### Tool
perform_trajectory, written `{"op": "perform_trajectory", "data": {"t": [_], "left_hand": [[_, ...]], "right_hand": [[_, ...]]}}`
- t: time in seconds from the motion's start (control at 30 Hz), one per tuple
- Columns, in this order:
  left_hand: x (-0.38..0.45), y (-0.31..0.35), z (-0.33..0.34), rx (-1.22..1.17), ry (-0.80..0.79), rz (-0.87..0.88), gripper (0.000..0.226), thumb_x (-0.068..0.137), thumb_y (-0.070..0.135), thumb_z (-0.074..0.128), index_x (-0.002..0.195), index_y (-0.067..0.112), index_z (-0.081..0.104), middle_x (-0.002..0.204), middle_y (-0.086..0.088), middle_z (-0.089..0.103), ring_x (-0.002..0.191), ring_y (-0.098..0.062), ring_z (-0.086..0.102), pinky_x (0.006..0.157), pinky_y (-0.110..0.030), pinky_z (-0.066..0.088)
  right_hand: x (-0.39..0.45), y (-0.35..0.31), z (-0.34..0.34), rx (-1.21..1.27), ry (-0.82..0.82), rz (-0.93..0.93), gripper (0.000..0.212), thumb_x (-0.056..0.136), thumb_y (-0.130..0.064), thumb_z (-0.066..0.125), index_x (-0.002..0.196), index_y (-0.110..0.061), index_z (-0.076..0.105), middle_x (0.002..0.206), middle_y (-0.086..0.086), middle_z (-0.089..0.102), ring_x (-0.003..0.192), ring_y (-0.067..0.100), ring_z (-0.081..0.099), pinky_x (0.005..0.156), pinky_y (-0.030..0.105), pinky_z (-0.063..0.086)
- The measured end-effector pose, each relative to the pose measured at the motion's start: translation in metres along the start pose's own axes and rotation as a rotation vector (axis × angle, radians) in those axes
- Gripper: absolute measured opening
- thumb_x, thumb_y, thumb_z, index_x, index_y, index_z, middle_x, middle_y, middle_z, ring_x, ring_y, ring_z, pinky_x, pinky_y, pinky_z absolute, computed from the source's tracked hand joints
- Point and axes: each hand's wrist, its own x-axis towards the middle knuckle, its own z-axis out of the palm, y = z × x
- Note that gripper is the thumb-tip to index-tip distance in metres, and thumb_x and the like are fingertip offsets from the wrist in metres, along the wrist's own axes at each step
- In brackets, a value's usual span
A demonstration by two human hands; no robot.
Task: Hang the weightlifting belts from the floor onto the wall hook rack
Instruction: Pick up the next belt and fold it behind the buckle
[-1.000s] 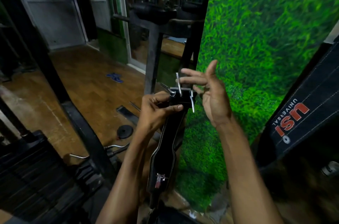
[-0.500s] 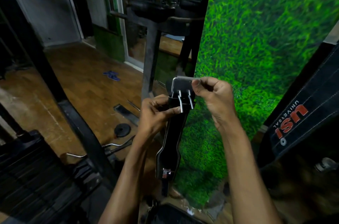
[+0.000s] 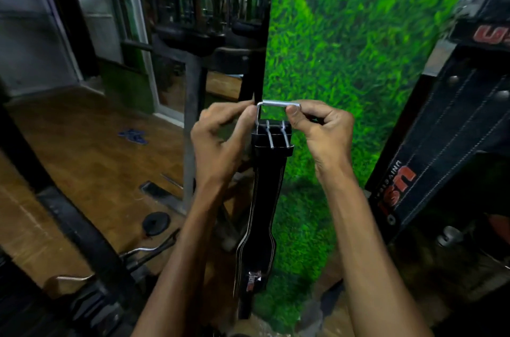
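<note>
Left hand (image 3: 220, 140) shifted from black strap up to silver metal buckle frame (image 3: 277, 105); it now pinched left corner while right hand (image 3: 321, 132) pinched right end. Long black leather weightlifting belt (image 3: 262, 215) hung straight down from buckle, held mid-air before green artificial-grass wall (image 3: 358, 47). Black USI-branded belt (image 3: 430, 160) hung at right. Wooden floor (image 3: 82, 160) lay left, round black weight plate (image 3: 155, 223) on it.

Red "USI" with small white "UNIVERSAL" beside it, printed upside down on black hanging belt (image 3: 430, 171) at right. Partial red letters, cut off by frame edge, on another black belt (image 3: 491, 33) upper right. Red-white logo low on held belt (image 3: 255, 226), unreadable.
</note>
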Motion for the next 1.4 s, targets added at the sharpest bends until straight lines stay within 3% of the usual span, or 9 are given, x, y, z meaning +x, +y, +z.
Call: {"op": "perform_trajectory", "data": {"t": [0.33, 0.53, 0.67, 0.87, 0.97, 1.07, 1.17, 1.23, 1.4], "left_hand": [[0.092, 0.053, 0.110, -0.082, -0.047, 0.126, 0.023, 0.093, 0.030, 0.075, 0.079, 0.014, 0.083, 0.065, -0.004, 0.071, 0.061, -0.020, 0.064, 0.057, -0.034, 0.046], [0.124, 0.081, 0.163, -0.142, 0.004, 0.182, 0.022, 0.089, 0.031, 0.076, 0.078, 0.013, 0.084, 0.063, -0.003, 0.072, 0.056, -0.015, 0.059, 0.054, -0.029, 0.041], [0.152, 0.106, 0.195, -0.218, 0.015, 0.176, 0.027, 0.085, 0.040, 0.074, 0.080, 0.015, 0.085, 0.067, -0.002, 0.077, 0.054, -0.003, 0.056, 0.056, -0.029, 0.046], [0.199, 0.155, 0.230, -0.256, 0.026, 0.230, 0.040, 0.084, 0.044, 0.072, 0.066, 0.009, 0.079, 0.056, -0.008, 0.071, 0.051, -0.007, 0.051, 0.057, -0.036, 0.053], [0.213, 0.178, 0.241, -0.192, 0.006, 0.287, 0.049, 0.085, 0.039, 0.074, 0.052, 0.005, 0.065, 0.040, 0.001, 0.049, 0.045, -0.009, 0.043, 0.054, -0.031, 0.040], [0.219, 0.192, 0.248, -0.070, -0.017, 0.330, 0.058, 0.086, 0.035, 0.074, 0.043, 0.011, 0.044, 0.038, 0.007, 0.030, 0.049, -0.030, 0.048, 0.061, -0.035, 0.032], [0.223, 0.190, 0.256, -0.013, -0.029, 0.350, 0.051, 0.083, 0.028, 0.068, 0.044, 0.015, 0.039, 0.044, 0.006, 0.029, 0.068, -0.045, 0.061, 0.069, -0.041, 0.050], [0.223, 0.186, 0.258, 0.020, -0.024, 0.371, 0.045, 0.081, 0.025, 0.066, 0.045, 0.013, 0.043, 0.044, 0.005, 0.028, 0.061, -0.041, 0.059, 0.065, -0.043, 0.051], [0.221, 0.170, 0.263, -0.053, -0.046, 0.355, 0.057, 0.082, 0.038, 0.076, 0.046, 0.001, 0.052, 0.042, -0.012, 0.048, 0.040, -0.020, 0.040, 0.062, -0.038, 0.046]], "right_hand": [[0.062, -0.060, -0.051, 0.077, 0.085, -0.117, 0.014, 0.094, -0.026, 0.075, 0.087, -0.016, 0.079, 0.090, 0.009, 0.079, 0.081, 0.013, 0.069, 0.076, 0.027, 0.054], [0.064, -0.067, -0.088, 0.151, 0.009, -0.102, 0.020, 0.096, -0.014, 0.070, 0.116, -0.015, 0.069, 0.097, -0.013, 0.079, 0.093, -0.002, 0.070, 0.084, 0.015, 0.052], [0.075, -0.067, -0.098, 0.093, 0.115, -0.163, 0.046, 0.085, 0.004, 0.078, 0.121, -0.020, 0.064, 0.114, -0.004, 0.075, 0.104, 0.006, 0.071, 0.092, 0.020, 0.053], [0.102, -0.105, -0.096, 0.089, 0.389, -0.419, 0.049, 0.081, 0.003, 0.082, 0.122, -0.018, 0.066, 0.114, 0.002, 0.076, 0.106, 0.015, 0.073, 0.093, 0.031, 0.058], [0.114, -0.121, -0.098, 0.112, 0.493, -0.485, 0.047, 0.081, 0.001, 0.084, 0.122, -0.013, 0.066, 0.110, 0.014, 0.075, 0.103, 0.019, 0.073, 0.093, 0.033, 0.060], [0.128, -0.128, -0.107, 0.116, 0.551, -0.482, 0.042, 0.080, -0.005, 0.086, 0.118, -0.016, 0.070, 0.111, 0.024, 0.074, 0.106, 0.028, 0.073, 0.097, 0.039, 0.059], [0.132, -0.128, -0.116, 0.136, 0.523, -0.464, 0.038, 0.082, 0.002, 0.082, 0.114, -0.016, 0.071, 0.086, 0.007, 0.074, 0.085, 0.009, 0.072, 0.084, 0.025, 0.060], [0.131, -0.127, -0.119, 0.109, 0.500, -0.466, 0.038, 0.082, 0.005, 0.081, 0.112, -0.015, 0.071, 0.079, -0.001, 0.071, 0.076, 0.001, 0.068, 0.077, 0.018, 0.055], [0.121, -0.120, -0.124, 0.065, 0.479, -0.488, 0.039, 0.083, 0.004, 0.081, 0.114, -0.015, 0.068, 0.100, -0.003, 0.071, 0.087, -0.006, 0.067, 0.080, 0.015, 0.054]]}}
